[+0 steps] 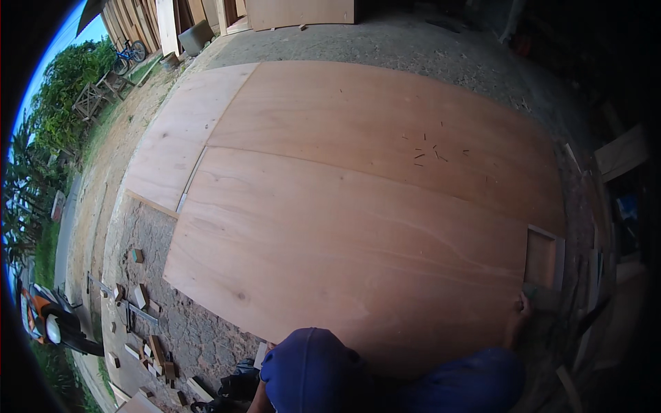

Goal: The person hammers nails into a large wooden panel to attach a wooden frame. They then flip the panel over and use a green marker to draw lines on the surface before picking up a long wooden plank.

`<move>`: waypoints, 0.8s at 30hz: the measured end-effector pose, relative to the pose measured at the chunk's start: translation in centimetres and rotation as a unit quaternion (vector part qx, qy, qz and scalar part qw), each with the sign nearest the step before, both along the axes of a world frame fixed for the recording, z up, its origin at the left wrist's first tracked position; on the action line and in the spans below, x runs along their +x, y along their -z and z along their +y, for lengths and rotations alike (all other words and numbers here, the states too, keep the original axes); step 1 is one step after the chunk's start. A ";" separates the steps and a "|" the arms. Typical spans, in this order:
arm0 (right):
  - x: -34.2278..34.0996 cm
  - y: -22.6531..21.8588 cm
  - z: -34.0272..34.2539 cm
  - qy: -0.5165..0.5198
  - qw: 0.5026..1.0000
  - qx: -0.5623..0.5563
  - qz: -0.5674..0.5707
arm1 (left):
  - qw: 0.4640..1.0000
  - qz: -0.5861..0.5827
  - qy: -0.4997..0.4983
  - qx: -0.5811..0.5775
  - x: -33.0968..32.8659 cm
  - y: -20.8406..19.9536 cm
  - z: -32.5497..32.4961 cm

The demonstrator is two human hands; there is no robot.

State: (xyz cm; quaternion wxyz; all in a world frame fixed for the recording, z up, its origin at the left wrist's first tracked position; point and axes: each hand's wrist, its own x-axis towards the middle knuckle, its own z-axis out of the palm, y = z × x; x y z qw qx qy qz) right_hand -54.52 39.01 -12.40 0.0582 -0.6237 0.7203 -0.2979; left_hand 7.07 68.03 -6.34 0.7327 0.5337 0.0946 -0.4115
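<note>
A large plywood sheet point(344, 241) lies in front of me, its far edge along a second plywood sheet point(385, 103). My right hand point(524, 305) grips the near sheet's right edge, close to its front corner. Just beyond that hand, part of a wooden frame point(544, 258) shows past the sheet. My left hand point(270, 346) is at the sheet's near edge, mostly hidden behind my blue-clad knee point(310, 368); its fingers do not show clearly. Several small dark nails point(434, 151) lie scattered on the far sheet.
A paler panel point(172, 138) adjoins on the left, with a narrow gap. Wood offcuts point(157, 351) and a metal clamp point(141, 313) lie on rough ground at lower left. An orange motorcycle point(51, 320) stands beyond. Boards point(623, 153) crowd the dark right side.
</note>
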 end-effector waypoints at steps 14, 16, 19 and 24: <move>-1.2 -1.4 0.1 0.007 0.999 0.047 -0.009 | 0.608 -0.693 0.137 0.364 21.0 -5.8 -16.4; -0.3 0.5 -1.1 -0.019 0.999 0.042 -0.013 | 0.585 -0.689 0.195 0.382 25.8 -4.2 -21.3; 0.5 1.2 -1.7 -0.026 0.997 0.053 -0.050 | 0.572 -0.628 0.298 0.436 31.3 -3.1 -27.3; -3.6 0.1 -1.5 0.003 0.997 0.065 0.048 | 0.569 -0.630 0.247 0.468 30.7 -0.9 -34.2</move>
